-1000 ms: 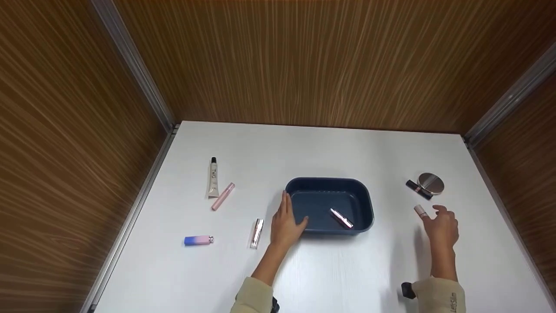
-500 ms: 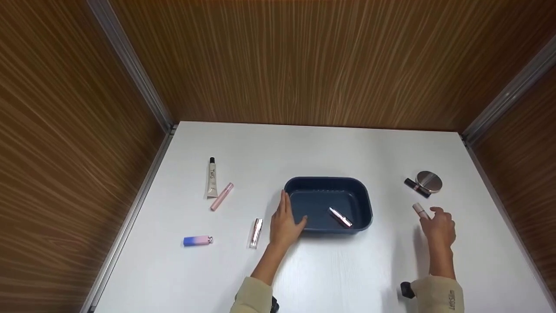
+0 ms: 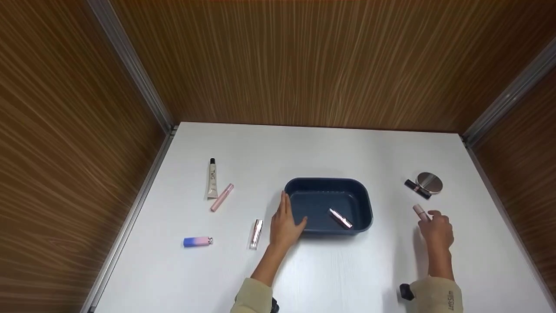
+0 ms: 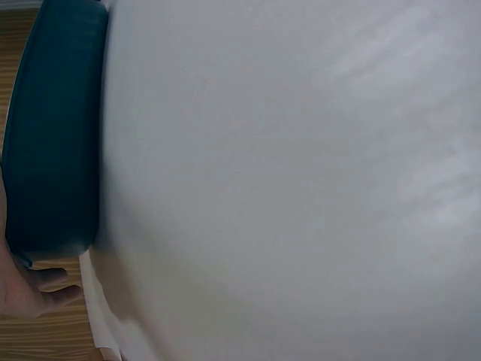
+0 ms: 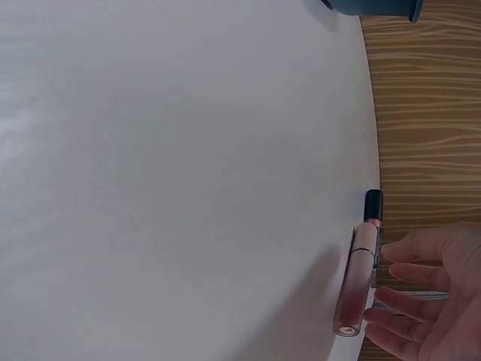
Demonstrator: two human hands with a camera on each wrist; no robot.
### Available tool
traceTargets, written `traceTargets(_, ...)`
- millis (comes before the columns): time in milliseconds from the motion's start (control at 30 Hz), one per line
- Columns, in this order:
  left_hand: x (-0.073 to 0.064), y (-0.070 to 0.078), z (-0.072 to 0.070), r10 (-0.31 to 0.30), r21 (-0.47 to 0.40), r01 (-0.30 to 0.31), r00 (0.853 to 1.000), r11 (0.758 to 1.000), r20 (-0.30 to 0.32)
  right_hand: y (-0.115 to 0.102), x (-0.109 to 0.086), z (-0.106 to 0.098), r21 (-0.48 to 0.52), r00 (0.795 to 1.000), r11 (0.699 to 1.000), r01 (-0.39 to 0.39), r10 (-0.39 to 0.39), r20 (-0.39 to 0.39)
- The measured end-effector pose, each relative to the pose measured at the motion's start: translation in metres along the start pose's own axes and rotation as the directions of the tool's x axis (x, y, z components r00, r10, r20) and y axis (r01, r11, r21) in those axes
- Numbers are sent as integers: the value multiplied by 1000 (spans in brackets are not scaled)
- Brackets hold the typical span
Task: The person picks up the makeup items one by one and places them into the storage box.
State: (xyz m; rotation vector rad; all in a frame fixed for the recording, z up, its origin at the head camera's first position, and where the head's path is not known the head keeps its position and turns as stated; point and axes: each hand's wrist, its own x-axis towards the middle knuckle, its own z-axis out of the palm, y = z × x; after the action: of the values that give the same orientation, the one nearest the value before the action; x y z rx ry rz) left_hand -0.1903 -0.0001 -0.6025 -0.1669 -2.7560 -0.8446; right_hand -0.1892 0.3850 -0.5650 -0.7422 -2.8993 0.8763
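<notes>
In the head view my left hand (image 3: pixel 284 226) rests against the left side of a dark blue tray (image 3: pixel 369 213), fingers straight along the rim and thumb over the front left corner. A shiny lipstick tube (image 3: pixel 341 218) lies inside the tray. To the right, my right hand (image 3: pixel 436 230) is over a pink lip gloss tube (image 3: pixel 420 211) on the white table. In the right wrist view its loosely spread fingers (image 5: pixel 409 302) have their tips right at the side of the lip gloss. The hand covers the tube's near end in the head view.
Beyond the right hand lie a black lipstick (image 3: pixel 418 189) and a round compact (image 3: pixel 430 182). On the left are a squeeze tube (image 3: pixel 212 180), a slim pink tube (image 3: pixel 222 198), a blue-pink tube (image 3: pixel 197 241) and a silver tube (image 3: pixel 256 234). Wood-grain panels (image 3: pixel 304 65) enclose the table.
My right hand has shifted slightly left, closer in over the lip gloss, and its fingers have drawn nearer to it. The left hand and the tray stay put.
</notes>
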Motion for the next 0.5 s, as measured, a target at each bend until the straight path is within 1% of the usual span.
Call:
traceTargets(133,0,0,0,-3,2,3,1000,1000,6,1,1,0,-6,1000,1000,-17,17,17)
traceTargets(367,0,-1,2,5,0,-5,1000,1000,-9,2,2,1,-28,1000,1000,4,-4,1)
traceTargets(500,0,-1,2,-2,-8,2,1000,1000,-1,4,3,1,-37,1000,999,-17,18,21)
